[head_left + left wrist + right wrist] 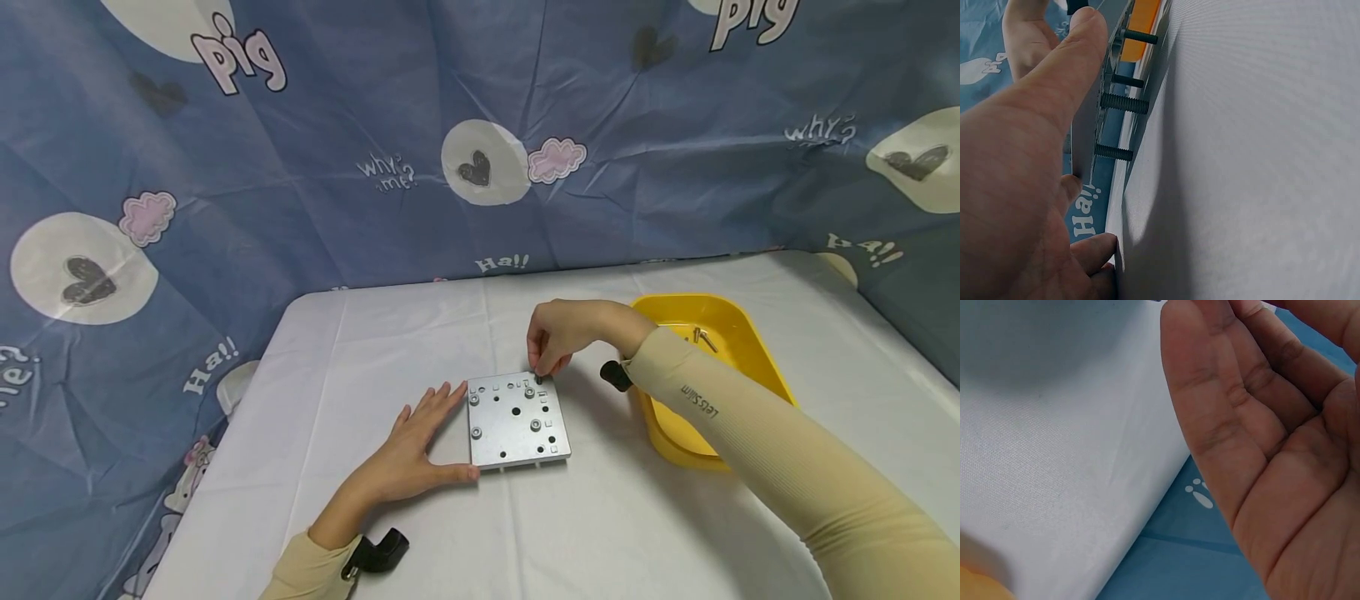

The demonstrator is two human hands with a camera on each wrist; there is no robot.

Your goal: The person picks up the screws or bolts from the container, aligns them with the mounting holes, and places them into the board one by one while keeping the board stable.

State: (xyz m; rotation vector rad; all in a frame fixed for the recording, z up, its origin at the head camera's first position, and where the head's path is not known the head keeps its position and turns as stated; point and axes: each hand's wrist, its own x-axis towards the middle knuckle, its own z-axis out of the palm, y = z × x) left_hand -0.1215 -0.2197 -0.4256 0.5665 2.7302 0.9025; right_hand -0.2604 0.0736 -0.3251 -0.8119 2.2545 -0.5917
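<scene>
The table (pixel 645 517) is spread with a smooth white cloth with soft creases, and behind it hangs a blue printed sheet (pixel 315 125) with hearts, clouds and words. On the table's right part stands a glossy yellow plastic tray (pixel 757 367) with rounded corners; a couple of loose screws (pixel 703 337) lie in it.

Near the table's middle, left of the tray, lies the plate (pixel 517 421): flat, square, matt grey metal, drilled with round and square holes. The left-wrist view shows it raised off the cloth on dark threaded bolts (pixel 1124 103) that pass down through it.

The left hand (pixel 420 446) lies flat on the cloth, fingers straight and a little spread, thumb along the plate's near left edge, fingertips by its left side. The right hand (pixel 558 333) hovers over the plate's far edge, fingertips curled narrow and pinched on a small dark screw (pixel 538 379) set at a hole.

To do this step well, it seems best that the left hand press the plate firmly so it cannot slide on the cloth, that the screw be held upright over its hole, and that it be turned lightly at first so the thread catches without crossing
</scene>
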